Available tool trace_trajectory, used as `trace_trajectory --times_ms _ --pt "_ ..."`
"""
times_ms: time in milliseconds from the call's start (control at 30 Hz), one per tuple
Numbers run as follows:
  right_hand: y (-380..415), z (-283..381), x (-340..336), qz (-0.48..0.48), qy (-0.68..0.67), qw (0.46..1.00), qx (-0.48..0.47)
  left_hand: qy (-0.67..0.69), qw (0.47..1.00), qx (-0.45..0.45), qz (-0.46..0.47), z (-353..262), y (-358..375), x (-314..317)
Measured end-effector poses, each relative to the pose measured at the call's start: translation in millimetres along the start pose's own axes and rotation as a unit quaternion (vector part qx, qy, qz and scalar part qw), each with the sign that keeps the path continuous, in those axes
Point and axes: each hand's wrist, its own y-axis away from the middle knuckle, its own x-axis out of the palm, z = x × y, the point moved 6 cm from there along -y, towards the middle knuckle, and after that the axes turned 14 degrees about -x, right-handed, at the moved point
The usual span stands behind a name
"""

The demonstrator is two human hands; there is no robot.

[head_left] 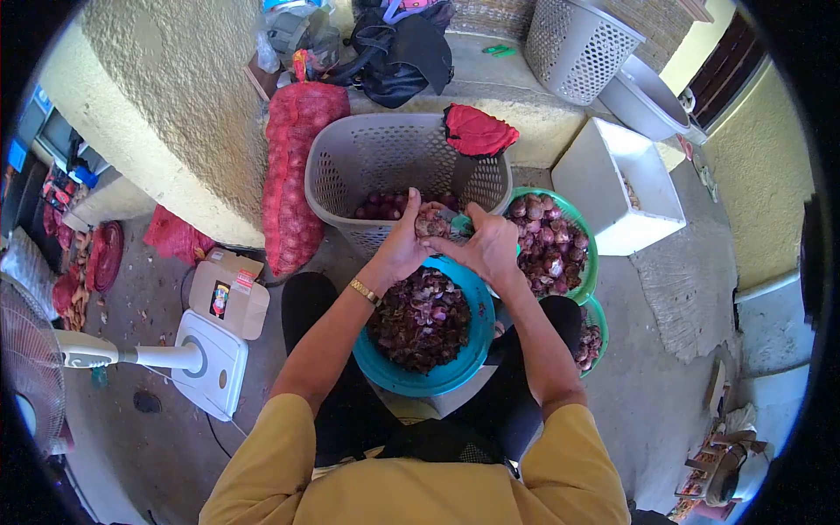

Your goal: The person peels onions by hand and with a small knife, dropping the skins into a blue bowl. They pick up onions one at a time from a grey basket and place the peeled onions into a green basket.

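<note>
My left hand point(400, 248) is closed around a reddish onion point(431, 222), above the front rim of the grey perforated basket point(328, 162). Close against the onion, my right hand point(490, 245) grips a small green-handled knife point(460, 227); its blade is mostly hidden. Below both hands, between my knees, a blue basin point(374, 374) holds a heap of onion skins point(420, 319). More onions point(385, 206) lie at the bottom of the basket. To the right, a green basin point(588, 278) is full of purple onions point(549, 241).
A full red mesh sack point(297, 175) leans left of the basket. A red cloth point(479, 131) hangs over its rim. At right stand a white foam box point(604, 197) and a second green tub point(601, 337). A fan point(131, 354) and cardboard box point(223, 293) occupy the left floor.
</note>
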Motion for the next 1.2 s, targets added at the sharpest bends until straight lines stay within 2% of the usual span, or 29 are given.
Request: trace_trajectory --times_ms 133,267,433,600,667,733,800,867,1000,1067,1133,1200 --pt "-0.1 0.1 -1.8 0.027 0.025 0.999 -0.013 -0.058 0.997 -0.018 -0.047 0.4 1.7 -2.6" --pt "-0.1 3.4 -1.0 0.033 0.053 0.997 -0.049 -0.096 0.994 -0.024 -0.038 0.5 2.1 -2.1" --pt "1.4 3.3 1.7 0.052 0.065 0.995 -0.063 -0.163 0.983 -0.041 -0.068 2.2 4.1 -5.2" --pt "7.4 -0.3 9.1 0.037 0.038 0.996 -0.068 -0.098 0.994 -0.024 -0.037 5.9 4.5 -10.8" --pt "9.8 -5.2 15.8 0.059 0.041 0.996 -0.048 -0.076 0.997 -0.018 -0.026 7.3 4.5 -8.5" --pt "14.8 -5.4 24.6 0.048 0.028 0.998 -0.039 -0.065 0.996 0.003 -0.064 6.3 6.9 -6.4" --pt "17.4 -2.3 30.5 0.039 0.014 0.999 -0.033 -0.040 0.998 0.026 -0.052 6.5 0.7 -16.1" --pt "19.0 -1.8 38.1 0.047 -0.052 0.997 0.012 -0.016 0.998 0.049 -0.042 8.1 -3.6 -26.3" --pt "23.7 2.0 48.6 0.036 -0.071 0.997 0.017 0.018 0.995 0.063 -0.078 16.3 -0.9 -34.1" --pt "28.1 -1.1 58.3 0.054 -0.114 0.991 0.047 0.032 0.994 0.066 -0.086 22.6 -2.2 -36.5" --pt "28.8 -0.7 58.5 0.042 -0.138 0.988 0.045 0.008 0.978 0.121 -0.170 16.4 10.5 -28.1" --pt "28.2 -0.4 56.0 0.031 -0.165 0.985 0.043 -0.002 0.979 0.122 -0.163 13.8 8.3 -22.0"
